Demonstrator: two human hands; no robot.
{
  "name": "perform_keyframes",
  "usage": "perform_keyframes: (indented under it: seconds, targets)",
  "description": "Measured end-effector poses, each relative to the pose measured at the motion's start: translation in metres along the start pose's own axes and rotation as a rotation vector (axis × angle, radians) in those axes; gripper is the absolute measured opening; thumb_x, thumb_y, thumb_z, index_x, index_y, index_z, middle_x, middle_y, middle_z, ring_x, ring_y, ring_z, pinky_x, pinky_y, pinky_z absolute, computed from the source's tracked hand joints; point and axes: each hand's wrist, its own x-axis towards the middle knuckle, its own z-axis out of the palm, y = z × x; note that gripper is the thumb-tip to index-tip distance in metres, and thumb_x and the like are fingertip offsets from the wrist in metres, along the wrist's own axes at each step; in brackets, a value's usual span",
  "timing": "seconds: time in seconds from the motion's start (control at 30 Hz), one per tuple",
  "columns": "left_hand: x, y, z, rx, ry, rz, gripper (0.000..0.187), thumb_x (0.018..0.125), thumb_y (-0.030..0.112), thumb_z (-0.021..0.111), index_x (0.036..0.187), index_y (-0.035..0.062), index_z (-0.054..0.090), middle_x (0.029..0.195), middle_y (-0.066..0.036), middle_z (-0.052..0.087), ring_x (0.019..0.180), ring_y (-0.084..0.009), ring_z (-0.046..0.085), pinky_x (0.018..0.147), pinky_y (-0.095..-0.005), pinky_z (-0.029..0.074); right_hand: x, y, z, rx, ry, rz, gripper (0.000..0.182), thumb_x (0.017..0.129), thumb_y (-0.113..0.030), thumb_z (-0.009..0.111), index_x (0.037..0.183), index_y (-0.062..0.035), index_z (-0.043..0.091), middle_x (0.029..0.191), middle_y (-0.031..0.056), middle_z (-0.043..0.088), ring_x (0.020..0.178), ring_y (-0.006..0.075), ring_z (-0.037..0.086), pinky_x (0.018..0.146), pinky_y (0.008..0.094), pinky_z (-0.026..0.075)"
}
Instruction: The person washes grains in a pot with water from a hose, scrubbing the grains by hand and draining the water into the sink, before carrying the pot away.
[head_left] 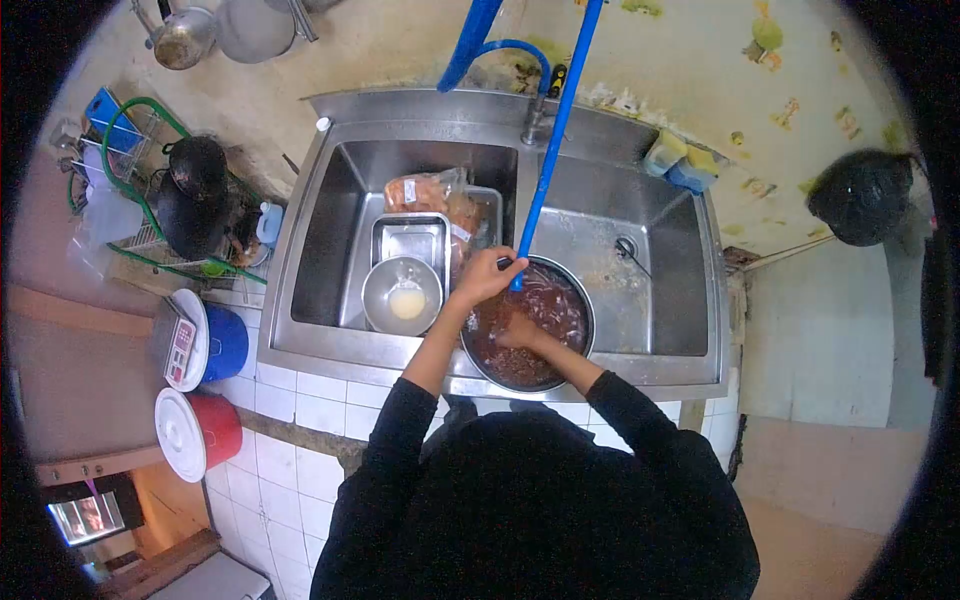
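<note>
My left hand (492, 275) is closed around the lower end of a blue hose (556, 130), whose mouth points down into a round metal pot (590, 318). The pot rests on the divider and front part of the double sink. It holds murky reddish-brown liquid (548, 290) with pale streaks and small brown bits. My right hand (519, 332) is dipped in this liquid, its fingers hidden below the surface. Left of the pot, a metal bowl (376, 300) with something pale yellow in it stands by a rectangular metal tray (410, 240).
Plastic packs of orange-pink food (418, 192) lie in the left basin. The right basin (590, 235) has scattered bits near its drain. Sponges (683, 163) sit on the right back corner. Blue (227, 343) and red (220, 428) buckets and a dish rack (150, 235) stand left.
</note>
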Motion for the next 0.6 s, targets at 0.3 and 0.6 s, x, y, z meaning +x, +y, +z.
perform_keyframes:
  seconds: [0.3, 0.6]
  targets:
    - [0.000, -0.010, 0.004, 0.036, -0.019, -0.008, 0.039, 0.076, 0.045, 0.057, 0.084, 0.0072, 0.062, 0.062, -0.010, 0.058, 0.058, -0.0209, 0.057, 0.057, -0.0345, 0.043, -0.007, -0.045, -0.040, -0.239, 0.368, 0.195, 0.041, 0.063, -0.026, 0.065, 0.093, 0.0009, 0.057, 0.090, 0.0232, 0.057, 0.080, 0.0356, 0.058, 0.069, 0.0415, 0.048]
    - [0.013, 0.010, 0.006, -0.238, -0.015, 0.232, 0.025, 0.075, 0.028, 0.066, 0.081, 0.0032, 0.063, 0.107, -0.012, 0.051, 0.102, -0.0253, 0.049, 0.085, -0.0317, 0.039, -0.056, -0.094, -0.087, -0.406, 0.182, 0.252, 0.055, 0.066, -0.054, 0.056, 0.080, -0.0020, 0.064, 0.081, 0.0193, 0.061, 0.072, 0.0321, 0.062, 0.066, 0.0409, 0.050]
